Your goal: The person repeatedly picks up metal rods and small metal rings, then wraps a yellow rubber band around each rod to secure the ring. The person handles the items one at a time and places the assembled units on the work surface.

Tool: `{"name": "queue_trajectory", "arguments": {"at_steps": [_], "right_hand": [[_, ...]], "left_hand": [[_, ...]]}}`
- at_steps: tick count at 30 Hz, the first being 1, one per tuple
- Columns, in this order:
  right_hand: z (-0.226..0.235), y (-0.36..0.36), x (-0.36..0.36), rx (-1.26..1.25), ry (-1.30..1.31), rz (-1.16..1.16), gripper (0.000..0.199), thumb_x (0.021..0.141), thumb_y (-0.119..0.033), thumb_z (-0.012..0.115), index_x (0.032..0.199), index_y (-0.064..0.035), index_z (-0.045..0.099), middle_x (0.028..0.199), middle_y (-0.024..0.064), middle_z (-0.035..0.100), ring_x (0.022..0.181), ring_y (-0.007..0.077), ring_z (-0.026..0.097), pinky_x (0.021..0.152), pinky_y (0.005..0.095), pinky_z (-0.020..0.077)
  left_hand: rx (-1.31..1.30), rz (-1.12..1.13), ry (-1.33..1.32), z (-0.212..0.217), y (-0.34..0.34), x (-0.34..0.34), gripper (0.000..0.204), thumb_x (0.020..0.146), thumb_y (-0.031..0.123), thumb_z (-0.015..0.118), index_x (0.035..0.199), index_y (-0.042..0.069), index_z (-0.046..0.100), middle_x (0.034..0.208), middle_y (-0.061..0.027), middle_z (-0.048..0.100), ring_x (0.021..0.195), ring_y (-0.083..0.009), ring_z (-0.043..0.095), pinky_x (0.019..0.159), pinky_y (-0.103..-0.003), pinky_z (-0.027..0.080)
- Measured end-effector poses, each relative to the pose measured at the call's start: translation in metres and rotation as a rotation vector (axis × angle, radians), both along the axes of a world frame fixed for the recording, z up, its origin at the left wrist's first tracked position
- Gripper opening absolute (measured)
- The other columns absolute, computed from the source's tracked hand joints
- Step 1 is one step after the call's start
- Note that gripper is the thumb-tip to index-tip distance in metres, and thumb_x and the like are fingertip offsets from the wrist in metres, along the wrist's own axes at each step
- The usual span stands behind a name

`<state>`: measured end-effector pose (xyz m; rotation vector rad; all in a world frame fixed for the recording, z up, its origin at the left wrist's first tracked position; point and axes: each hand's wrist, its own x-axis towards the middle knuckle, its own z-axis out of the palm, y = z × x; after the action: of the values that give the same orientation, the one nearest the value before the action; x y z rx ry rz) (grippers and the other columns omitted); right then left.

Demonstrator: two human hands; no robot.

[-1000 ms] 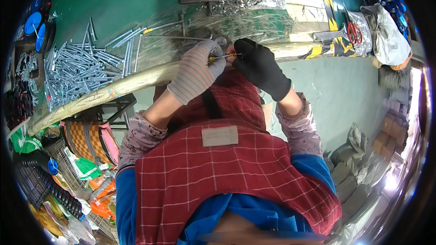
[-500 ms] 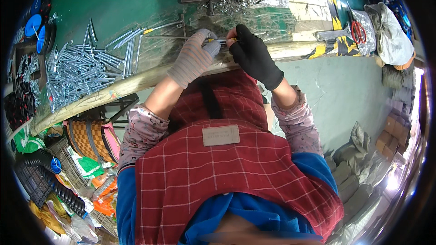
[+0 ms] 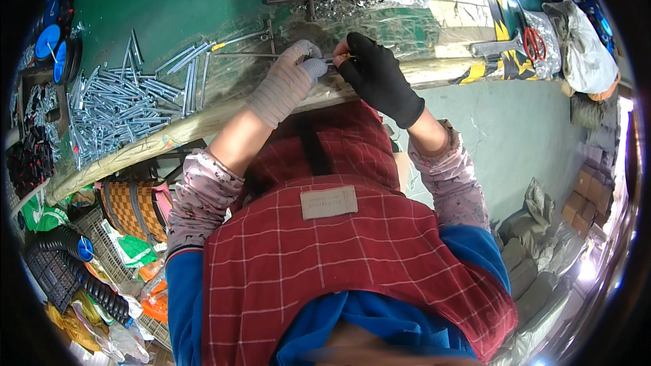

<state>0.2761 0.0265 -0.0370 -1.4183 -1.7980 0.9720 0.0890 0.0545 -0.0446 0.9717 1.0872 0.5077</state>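
So I've got both gloves up at the bench edge right now. My left hand, the striped knit glove, has its fingers curled and pressed together around the end of a thin metal rod that runs out to my left across the green top. My right hand, black glove, is pinching a small part with a yellowish tip right against that same rod end, thumb and forefinger tight on it. Honestly the piece is tiny and half hidden by my fingers, so can't say exactly what it is.

What I'd worry about: that little part slipping out of the pinch and dropping off the edge into my lap or the floor clutter. Also the rod's far end could swing and knock into the pile of loose rods nearby
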Motion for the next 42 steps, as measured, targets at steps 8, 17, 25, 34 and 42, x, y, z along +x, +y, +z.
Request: {"name": "queue_trajectory", "arguments": {"at_steps": [8, 17, 25, 34, 42], "right_hand": [[-0.011, -0.002, -0.007, -0.019, 0.063, -0.075, 0.010, 0.094, -0.010, 0.059, 0.099, -0.0023, 0.057, 0.076, 0.0099, 0.065, 0.070, 0.0183, 0.066, 0.063, 0.0307, 0.0504], [-0.006, -0.008, -0.009, -0.034, 0.101, -0.084, 0.010, 0.095, -0.009, 0.059, 0.102, -0.0020, 0.058, 0.080, 0.0071, 0.067, 0.073, 0.0118, 0.067, 0.066, 0.0269, 0.0503], [-0.011, -0.006, 0.002, 0.014, 0.076, 0.013, 0.012, 0.096, -0.011, 0.061, 0.103, -0.0028, 0.057, 0.084, 0.0051, 0.065, 0.078, 0.0099, 0.065, 0.070, 0.0263, 0.0497], [-0.015, -0.005, 0.000, 0.023, 0.122, 0.020, 0.011, 0.096, -0.012, 0.059, 0.103, -0.0038, 0.057, 0.083, 0.0066, 0.066, 0.077, 0.0129, 0.068, 0.068, 0.0272, 0.0509], [-0.013, -0.007, -0.005, -0.014, 0.176, -0.029, 0.012, 0.095, -0.012, 0.061, 0.102, -0.0031, 0.057, 0.080, 0.0064, 0.066, 0.071, 0.0118, 0.066, 0.064, 0.0265, 0.0502]], "left_hand": [[-0.242, 0.028, -0.164, 0.004, 0.011, -0.001, 0.008, 0.084, 0.008, 0.059, 0.086, 0.012, 0.052, 0.070, 0.0026, 0.042, 0.056, -0.0090, 0.042, 0.048, -0.024, 0.028], [-0.383, 0.107, -0.399, -0.008, 0.002, -0.001, 0.005, 0.084, 0.005, 0.060, 0.085, 0.007, 0.055, 0.082, -0.0044, 0.051, 0.077, -0.0187, 0.057, 0.080, -0.049, 0.060], [-0.332, 0.216, -0.397, -0.003, -0.003, 0.006, 0.008, 0.085, -0.001, 0.057, 0.087, 0.005, 0.053, 0.083, -0.0072, 0.052, 0.078, -0.0208, 0.058, 0.085, -0.048, 0.059], [-0.252, 0.159, -0.315, -0.005, -0.003, 0.004, 0.007, 0.086, 0.000, 0.059, 0.088, 0.006, 0.055, 0.080, -0.0047, 0.051, 0.073, -0.0179, 0.054, 0.082, -0.047, 0.058], [-0.363, 0.254, -0.498, -0.019, -0.005, 0.006, 0.014, 0.083, -0.005, 0.058, 0.082, 0.008, 0.053, 0.074, -0.0019, 0.047, 0.072, -0.0167, 0.053, 0.094, -0.055, 0.055]]}}
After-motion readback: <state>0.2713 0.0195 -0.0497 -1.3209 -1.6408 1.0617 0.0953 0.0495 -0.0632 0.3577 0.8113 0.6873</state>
